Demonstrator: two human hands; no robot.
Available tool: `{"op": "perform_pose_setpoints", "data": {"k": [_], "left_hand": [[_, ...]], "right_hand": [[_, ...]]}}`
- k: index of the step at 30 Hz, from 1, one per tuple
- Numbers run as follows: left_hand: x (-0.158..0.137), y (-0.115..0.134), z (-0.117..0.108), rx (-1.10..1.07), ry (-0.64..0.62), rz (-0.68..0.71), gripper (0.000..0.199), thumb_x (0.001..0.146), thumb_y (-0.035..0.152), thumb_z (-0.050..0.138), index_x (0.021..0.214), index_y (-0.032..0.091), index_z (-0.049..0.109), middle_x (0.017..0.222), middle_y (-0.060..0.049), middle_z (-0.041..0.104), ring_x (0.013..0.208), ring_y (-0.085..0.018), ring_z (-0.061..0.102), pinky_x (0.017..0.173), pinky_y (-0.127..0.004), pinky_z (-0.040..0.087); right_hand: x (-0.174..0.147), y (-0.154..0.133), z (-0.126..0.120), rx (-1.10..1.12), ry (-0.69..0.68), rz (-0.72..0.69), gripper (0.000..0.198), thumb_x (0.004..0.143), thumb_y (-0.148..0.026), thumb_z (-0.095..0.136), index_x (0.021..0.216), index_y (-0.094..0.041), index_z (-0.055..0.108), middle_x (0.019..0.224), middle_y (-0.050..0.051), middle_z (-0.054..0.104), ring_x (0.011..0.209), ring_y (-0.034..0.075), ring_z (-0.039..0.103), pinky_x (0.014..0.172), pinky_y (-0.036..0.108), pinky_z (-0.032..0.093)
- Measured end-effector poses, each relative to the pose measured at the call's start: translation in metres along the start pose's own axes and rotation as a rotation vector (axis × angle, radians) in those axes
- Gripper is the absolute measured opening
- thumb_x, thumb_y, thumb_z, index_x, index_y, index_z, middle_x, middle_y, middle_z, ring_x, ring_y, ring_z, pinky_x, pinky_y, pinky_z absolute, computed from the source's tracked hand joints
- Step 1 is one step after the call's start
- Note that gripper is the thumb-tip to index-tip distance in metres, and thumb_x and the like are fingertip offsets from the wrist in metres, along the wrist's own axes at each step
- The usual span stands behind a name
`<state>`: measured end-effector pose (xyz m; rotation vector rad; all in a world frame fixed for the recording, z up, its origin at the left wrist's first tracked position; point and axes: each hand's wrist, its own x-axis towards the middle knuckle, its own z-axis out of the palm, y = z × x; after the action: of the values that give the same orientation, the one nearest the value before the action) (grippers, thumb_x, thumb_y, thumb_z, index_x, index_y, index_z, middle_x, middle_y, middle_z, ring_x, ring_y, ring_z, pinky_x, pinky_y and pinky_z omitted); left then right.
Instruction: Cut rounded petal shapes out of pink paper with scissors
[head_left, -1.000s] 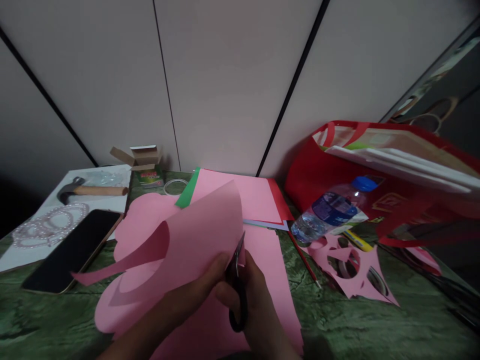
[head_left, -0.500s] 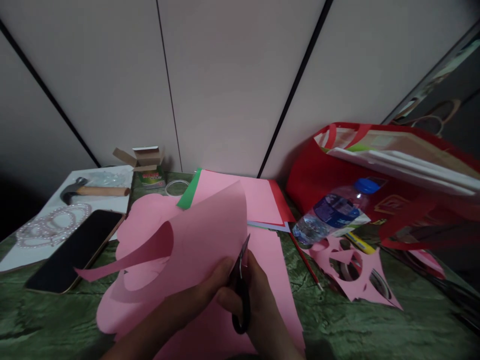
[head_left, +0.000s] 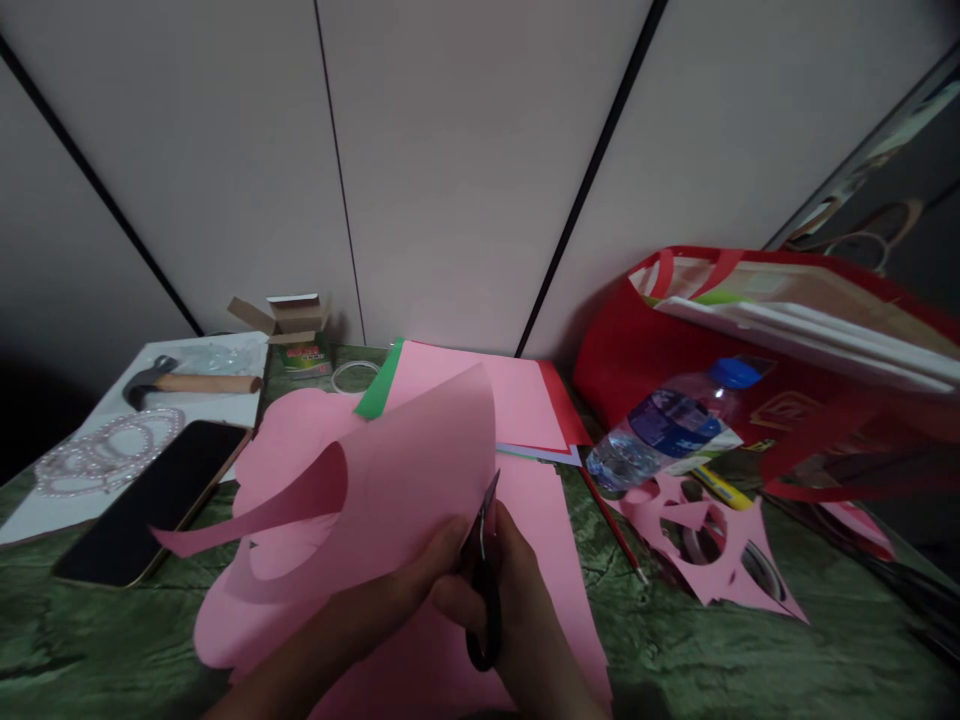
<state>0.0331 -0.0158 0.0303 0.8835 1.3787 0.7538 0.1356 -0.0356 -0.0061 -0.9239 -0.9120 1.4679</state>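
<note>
My right hand (head_left: 514, 610) is closed on a pair of black-handled scissors (head_left: 487, 595), their blades at the right edge of a raised pink paper sheet (head_left: 420, 455). With its thumb on the face of that sheet, my left hand (head_left: 424, 570) grips the lower part close to the blades; its other fingers are hidden behind the paper. A curled strip hangs off the sheet's left side. Beneath lie more pink papers (head_left: 566, 590), and rounded pink cutouts (head_left: 289, 425) are at the left.
Left: a phone (head_left: 150, 500), a bead string (head_left: 112, 450) and a hammer (head_left: 202, 383) on white paper. Right: a water bottle (head_left: 667, 425), a red bag (head_left: 622, 345), a pencil (head_left: 619, 530) and pink scraps with round holes (head_left: 724, 555). Coloured sheets (head_left: 465, 385) lie behind.
Hardly anything differs. The whole view has shifted very slightly; both hands, the scissors and the pink sheet keep the same position relative to each other.
</note>
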Motion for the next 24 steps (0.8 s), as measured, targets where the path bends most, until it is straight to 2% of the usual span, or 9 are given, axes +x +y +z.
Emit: {"op": "perform_pose_setpoints", "data": {"k": [3,6,8,12,17,21,24], "left_hand": [[0.002,-0.003,-0.004,0.006,-0.05,-0.058,0.028,0.069,0.04,0.054,0.067,0.019,0.073,0.06,0.007,0.07,0.099,-0.025,0.062,0.086,-0.033,0.041],[0.004,-0.004,-0.009,0.059,0.004,-0.108,0.029,0.062,0.05,0.062,0.07,0.025,0.074,0.077,0.002,0.075,0.106,-0.03,0.059,0.096,-0.038,0.038],[0.004,-0.004,-0.011,0.041,-0.016,-0.106,0.031,0.06,0.054,0.063,0.071,0.027,0.073,0.087,-0.002,0.075,0.106,-0.031,0.058,0.1,-0.043,0.035],[0.004,-0.004,-0.011,0.039,-0.068,-0.079,0.036,0.06,0.057,0.062,0.073,0.025,0.073,0.093,-0.005,0.074,0.108,-0.032,0.056,0.103,-0.046,0.031],[0.004,-0.003,-0.012,0.061,-0.049,-0.043,0.034,0.06,0.056,0.063,0.072,0.026,0.072,0.091,-0.006,0.074,0.104,-0.031,0.059,0.099,-0.042,0.038],[0.004,-0.004,-0.013,0.123,0.022,-0.059,0.04,0.058,0.061,0.061,0.066,0.022,0.07,0.087,-0.009,0.074,0.101,-0.034,0.06,0.098,-0.047,0.037],[0.005,-0.006,-0.012,0.096,0.037,-0.021,0.04,0.059,0.059,0.061,0.071,0.022,0.071,0.087,-0.008,0.074,0.101,-0.034,0.06,0.097,-0.048,0.038]], "right_hand": [[0.0,0.001,0.0,0.027,0.001,0.006,0.042,0.055,-0.026,0.079,0.085,-0.024,0.05,0.065,-0.004,0.054,0.058,0.015,0.051,0.051,0.025,0.041],[-0.001,0.0,0.001,0.027,-0.01,0.012,0.046,0.058,-0.027,0.078,0.094,-0.023,0.05,0.064,-0.004,0.053,0.057,0.014,0.049,0.049,0.024,0.039],[-0.002,-0.002,0.001,0.018,-0.012,0.016,0.045,0.059,-0.03,0.077,0.095,-0.023,0.049,0.066,-0.003,0.055,0.06,0.015,0.05,0.05,0.024,0.038],[-0.003,-0.004,0.002,-0.019,0.005,0.023,0.039,0.063,-0.033,0.075,0.089,-0.022,0.048,0.068,-0.001,0.058,0.063,0.015,0.05,0.052,0.023,0.038],[-0.003,-0.003,0.001,-0.023,0.002,0.013,0.037,0.062,-0.032,0.076,0.084,-0.021,0.047,0.067,-0.002,0.057,0.062,0.013,0.048,0.049,0.021,0.035],[-0.003,-0.002,0.001,-0.03,0.044,0.042,0.04,0.059,-0.031,0.078,0.085,-0.02,0.049,0.062,-0.005,0.053,0.056,0.01,0.044,0.048,0.019,0.034],[-0.003,-0.005,0.003,-0.052,0.069,0.076,0.041,0.058,-0.031,0.078,0.085,-0.02,0.049,0.059,-0.007,0.051,0.053,0.008,0.04,0.046,0.018,0.031]]}}
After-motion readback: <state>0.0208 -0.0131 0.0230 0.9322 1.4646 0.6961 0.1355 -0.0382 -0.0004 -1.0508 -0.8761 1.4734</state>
